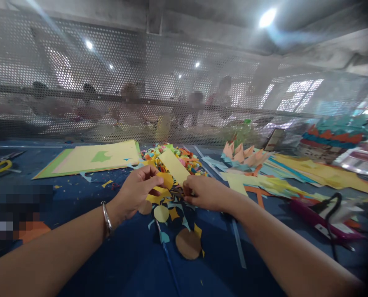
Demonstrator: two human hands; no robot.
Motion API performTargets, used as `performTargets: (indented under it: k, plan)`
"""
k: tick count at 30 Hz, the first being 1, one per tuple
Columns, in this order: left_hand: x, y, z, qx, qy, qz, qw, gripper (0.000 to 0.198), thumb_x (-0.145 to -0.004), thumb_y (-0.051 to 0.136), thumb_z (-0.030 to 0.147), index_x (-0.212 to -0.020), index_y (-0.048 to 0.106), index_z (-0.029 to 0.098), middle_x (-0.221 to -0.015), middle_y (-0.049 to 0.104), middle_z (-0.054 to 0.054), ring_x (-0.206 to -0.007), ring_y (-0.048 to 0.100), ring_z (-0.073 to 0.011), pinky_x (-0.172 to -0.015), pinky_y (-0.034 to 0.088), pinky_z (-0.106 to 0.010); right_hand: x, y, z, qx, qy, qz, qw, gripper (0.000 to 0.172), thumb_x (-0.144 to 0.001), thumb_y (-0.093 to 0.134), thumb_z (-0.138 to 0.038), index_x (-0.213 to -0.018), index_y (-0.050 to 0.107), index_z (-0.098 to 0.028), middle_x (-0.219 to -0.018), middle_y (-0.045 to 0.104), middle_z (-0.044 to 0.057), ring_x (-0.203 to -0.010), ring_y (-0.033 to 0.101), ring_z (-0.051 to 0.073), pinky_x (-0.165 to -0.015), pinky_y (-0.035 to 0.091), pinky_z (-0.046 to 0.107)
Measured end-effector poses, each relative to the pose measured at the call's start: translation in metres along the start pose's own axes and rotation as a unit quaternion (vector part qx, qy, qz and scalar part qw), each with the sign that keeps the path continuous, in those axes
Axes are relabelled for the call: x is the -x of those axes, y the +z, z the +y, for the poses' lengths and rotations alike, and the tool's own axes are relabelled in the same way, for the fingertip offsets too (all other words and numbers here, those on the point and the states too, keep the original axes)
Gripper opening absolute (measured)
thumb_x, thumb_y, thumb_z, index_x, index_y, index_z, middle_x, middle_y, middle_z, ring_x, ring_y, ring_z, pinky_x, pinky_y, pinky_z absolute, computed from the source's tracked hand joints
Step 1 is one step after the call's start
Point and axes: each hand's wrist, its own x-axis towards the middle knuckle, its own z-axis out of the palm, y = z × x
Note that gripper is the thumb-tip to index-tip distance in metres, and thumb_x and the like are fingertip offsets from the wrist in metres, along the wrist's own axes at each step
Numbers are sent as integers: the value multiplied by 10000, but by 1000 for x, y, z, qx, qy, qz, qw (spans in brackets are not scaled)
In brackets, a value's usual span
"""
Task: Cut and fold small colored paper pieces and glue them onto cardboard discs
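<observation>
My left hand (140,185) pinches a small orange-yellow paper circle (164,180) between thumb and fingers. My right hand (204,190) is closed, its fingers curled at the lower end of a pale yellow paper strip (174,165); whether they grip the strip or something smaller is hidden. Beneath the hands are yellow paper pieces and dark scraps. Nearer me lie a pale yellow circle (161,214), a small brown disc (145,207) and a larger brown cardboard disc (188,243). A slim blue stick-like tool (170,262) points toward me, with a light blue scrap (164,237) over it.
A heap of colourful paper scraps (191,154) sits beyond my hands. Stacked paper sheets (78,159) lie left, near yellow-handled scissors (0,168). To the right are a peach pointed paper piece (244,154), more sheets (322,169) and a purple case (329,222). Behind stands a perforated screen (177,57).
</observation>
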Motion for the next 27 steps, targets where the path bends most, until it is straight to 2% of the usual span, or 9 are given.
performTargets:
  k: [7, 12, 15, 19, 27]
  plan:
    - [0, 0, 1, 24, -21, 0, 999, 149, -690, 636, 216, -710, 493, 179, -665, 588, 24, -617, 566, -111, -544, 482, -235, -1, -1, 0, -10, 4, 15, 1000, 69, -678, 586, -212, -725, 620, -174, -784, 625, 76, -700, 569, 197, -548, 307, 270]
    - [-1, 0, -4, 16, -28, -4, 999, 110, -710, 634, 217, -700, 535, 170, -692, 586, 17, -625, 544, -101, -590, 486, -247, -3, -4, 0, -63, -7, 54, 997, 61, -702, 553, -215, -698, 587, -164, -739, 596, 60, -656, 542, 165, -576, 346, 263]
    - [0, 2, -5, 16, -51, -19, 998, 112, -699, 649, 195, -679, 544, 164, -696, 595, 15, -607, 540, -92, -608, 475, -247, -3, -8, -5, -109, -23, 84, 990, 48, -717, 540, -209, -697, 556, -169, -739, 583, 42, -648, 533, 146, -591, 371, 251]
    - [4, 6, -2, 82, -78, -58, 992, 151, -678, 694, 199, -670, 548, 159, -677, 594, 17, -593, 549, -87, -634, 466, -250, -3, -9, -14, -169, -35, 118, 978, 38, -717, 520, -178, -682, 504, -181, -725, 563, 15, -622, 519, 124, -579, 384, 230]
    - [9, 10, 5, 116, -70, -72, 988, 146, -669, 713, 186, -675, 571, 154, -664, 605, 14, -616, 571, -97, -671, 451, -254, -3, -8, -22, -237, -34, 168, 956, 77, -707, 504, -183, -658, 446, -196, -624, 491, -23, -546, 436, 108, -511, 325, 229]
